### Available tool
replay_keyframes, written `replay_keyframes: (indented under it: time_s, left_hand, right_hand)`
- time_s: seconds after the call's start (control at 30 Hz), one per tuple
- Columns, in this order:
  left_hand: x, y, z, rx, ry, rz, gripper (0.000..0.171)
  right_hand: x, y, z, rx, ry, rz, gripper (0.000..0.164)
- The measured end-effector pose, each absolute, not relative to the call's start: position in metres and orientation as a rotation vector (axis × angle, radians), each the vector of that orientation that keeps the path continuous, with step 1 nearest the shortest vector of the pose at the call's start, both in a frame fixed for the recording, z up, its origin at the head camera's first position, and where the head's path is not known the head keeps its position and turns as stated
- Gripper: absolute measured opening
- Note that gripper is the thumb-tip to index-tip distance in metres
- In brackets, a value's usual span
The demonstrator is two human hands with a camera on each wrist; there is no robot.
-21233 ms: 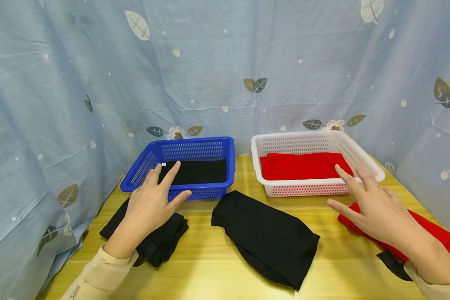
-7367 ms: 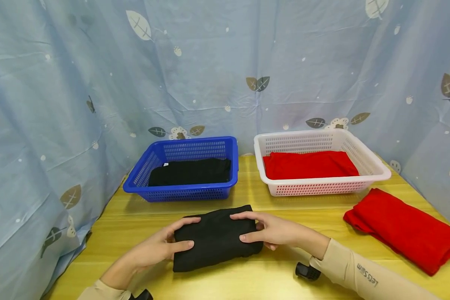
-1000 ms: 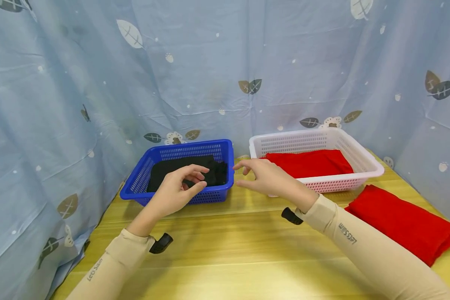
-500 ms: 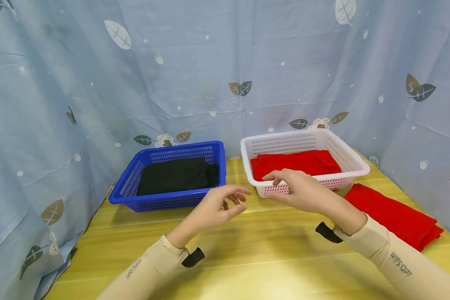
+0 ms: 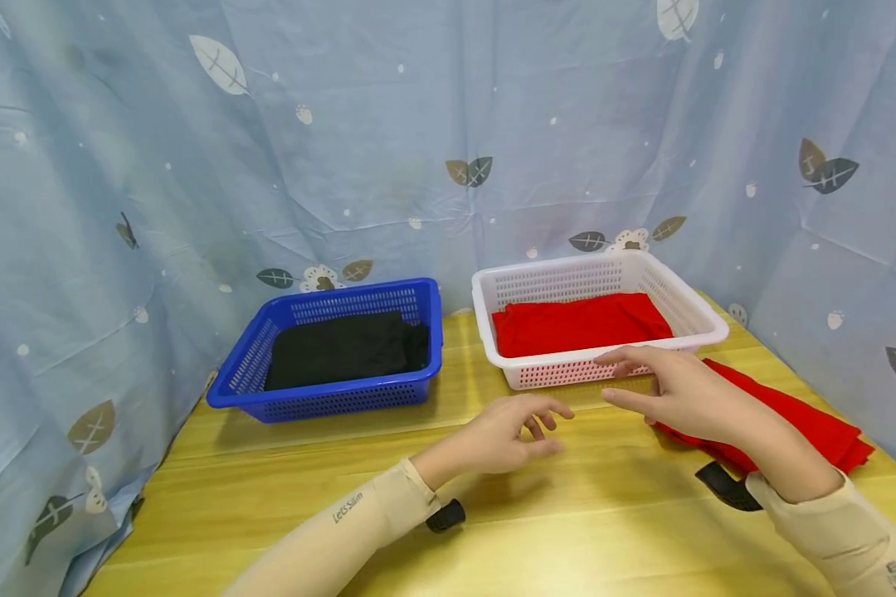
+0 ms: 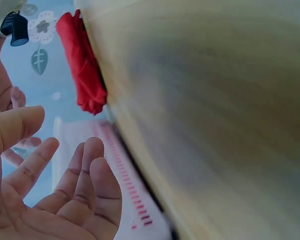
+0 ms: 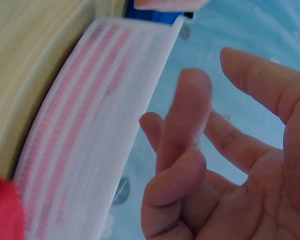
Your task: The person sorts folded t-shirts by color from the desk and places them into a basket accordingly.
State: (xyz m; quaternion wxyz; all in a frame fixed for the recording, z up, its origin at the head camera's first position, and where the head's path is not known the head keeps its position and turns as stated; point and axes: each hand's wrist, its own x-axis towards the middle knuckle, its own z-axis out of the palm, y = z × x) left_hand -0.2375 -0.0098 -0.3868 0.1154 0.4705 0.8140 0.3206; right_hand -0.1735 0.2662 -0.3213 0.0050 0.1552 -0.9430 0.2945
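Observation:
My left hand [image 5: 496,435] hovers over the middle of the table, fingers loosely bent around nothing. Further right, my right hand [image 5: 679,394] is in the air before the white basket [image 5: 560,371], thumb and fingers apart. It partly covers a folded red garment [image 5: 799,414] lying on the table at the right; no contact between them can be made out. In the left wrist view the red garment [image 6: 82,65] lies beyond both hands. Another folded red garment [image 5: 578,323] lies inside the white basket. Black folded garments [image 5: 336,348] lie inside the blue basket [image 5: 343,402].
Both baskets stand side by side at the back of the yellow wood-grain table [image 5: 254,497]. A blue leaf-patterned curtain [image 5: 388,108] hangs behind and at the sides. Black wrist devices [image 5: 445,516] are worn under both sleeves.
Black garments formerly on the table are gone from it; the one both hands held earlier now appears to be in the blue basket. Both empty hands have moved right and nearer, away from that basket.

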Motion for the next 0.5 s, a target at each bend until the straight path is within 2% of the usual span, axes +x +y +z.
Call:
replay_keyframes:
  time_s: [0.23,0.5]
  left_hand:
    - [-0.239,0.014,-0.393,1.302,2.369,0.892,0.044]
    - [-0.242,0.038,-0.400,1.267,2.351,0.866,0.049]
  right_hand:
    - [-0.160,0.311,-0.334,0.308,-3.000,0.905,0.057]
    - [-0.149,0.365,-0.350,0.163,-2.992,0.822,0.052]
